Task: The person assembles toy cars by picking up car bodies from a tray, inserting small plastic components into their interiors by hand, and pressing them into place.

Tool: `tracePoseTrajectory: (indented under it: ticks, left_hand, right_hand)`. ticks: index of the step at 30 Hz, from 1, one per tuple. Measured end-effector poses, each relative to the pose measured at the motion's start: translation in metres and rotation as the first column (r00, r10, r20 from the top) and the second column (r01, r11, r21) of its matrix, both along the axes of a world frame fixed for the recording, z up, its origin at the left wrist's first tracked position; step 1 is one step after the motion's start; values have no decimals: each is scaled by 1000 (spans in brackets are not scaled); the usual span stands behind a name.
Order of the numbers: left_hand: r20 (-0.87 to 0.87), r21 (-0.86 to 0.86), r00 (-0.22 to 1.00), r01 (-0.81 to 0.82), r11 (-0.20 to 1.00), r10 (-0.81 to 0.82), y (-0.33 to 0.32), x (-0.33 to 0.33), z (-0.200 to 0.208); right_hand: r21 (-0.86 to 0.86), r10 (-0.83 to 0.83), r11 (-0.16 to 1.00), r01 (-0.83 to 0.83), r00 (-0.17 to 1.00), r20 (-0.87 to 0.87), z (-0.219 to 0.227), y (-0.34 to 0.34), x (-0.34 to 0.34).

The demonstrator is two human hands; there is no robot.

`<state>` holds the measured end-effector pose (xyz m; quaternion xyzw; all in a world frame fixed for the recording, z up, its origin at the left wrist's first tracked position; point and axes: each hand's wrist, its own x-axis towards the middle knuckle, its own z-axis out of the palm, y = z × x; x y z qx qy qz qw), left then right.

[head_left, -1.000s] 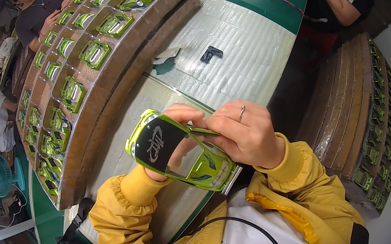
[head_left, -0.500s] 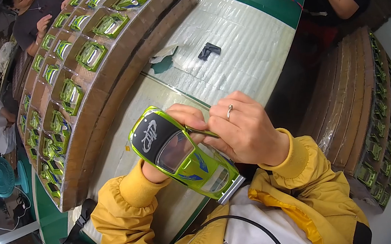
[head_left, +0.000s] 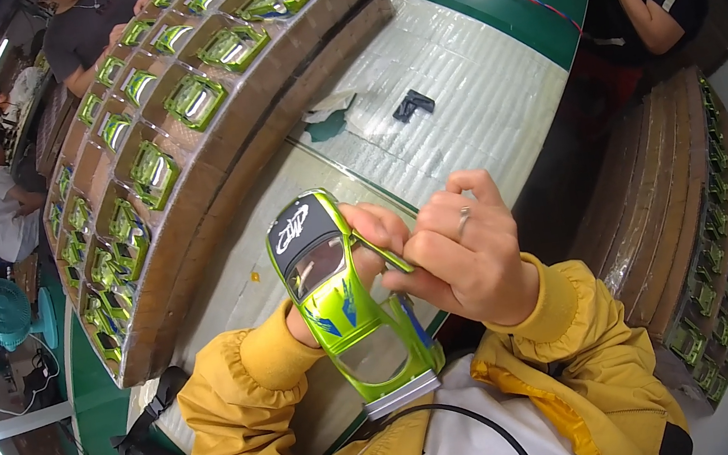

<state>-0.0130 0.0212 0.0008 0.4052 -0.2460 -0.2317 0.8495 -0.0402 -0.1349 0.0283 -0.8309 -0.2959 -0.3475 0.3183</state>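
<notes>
A lime-green toy car body point(head_left: 333, 295) with a black hood, blue flame markings and a grey rear wing is held over the table, hood pointing away from me. My left hand point(head_left: 374, 231) is closed around it from beneath; part of that hand shows through the windshield opening. At the car's right side, my right hand point(head_left: 471, 259) pinches the edge of a narrow green piece point(head_left: 384, 254), which looks like a door swung outward. Whether that piece is attached at its far end cannot be made out. A ring is on a right-hand finger.
A cardboard tray point(head_left: 186, 220) of several green car bodies rises on the left. Small black parts point(head_left: 413, 106) lie on the white foam sheet point(head_left: 452, 57). Stacked trays point(head_left: 648, 197) stand at right. Other people work across the table; a teal fan point(head_left: 3, 311) is far left.
The car body has turned more upright in view, its rear wing swinging left. The green side piece now sticks out farther from the body. My right hand has shifted slightly right.
</notes>
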Motion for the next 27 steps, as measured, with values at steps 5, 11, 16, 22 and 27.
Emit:
tracePoseTrajectory:
  ticks: [5,11,16,22,27]
  left_hand:
    - [-201,-73,979,25,997,-40,-2,-9,4]
    - [-296,-36,955,12,999,-23,-1,-8,8]
    - [-382,-60,924,-56,997,29,-3,-10,10]
    - [-299,-132,954,-6,991,-34,0,-3,2]
    - [-52,54,993,-100,993,103,-2,-4,11]
  right_hand:
    - [230,-65,971,65,998,-7,8,8,-2]
    - [285,-76,955,85,996,-42,0,13,-2]
    - [333,-63,939,84,995,-71,-3,16,0]
    - [372,-61,925,77,997,-55,-3,19,3]
    - [294,4,956,27,994,-105,4,10,4]
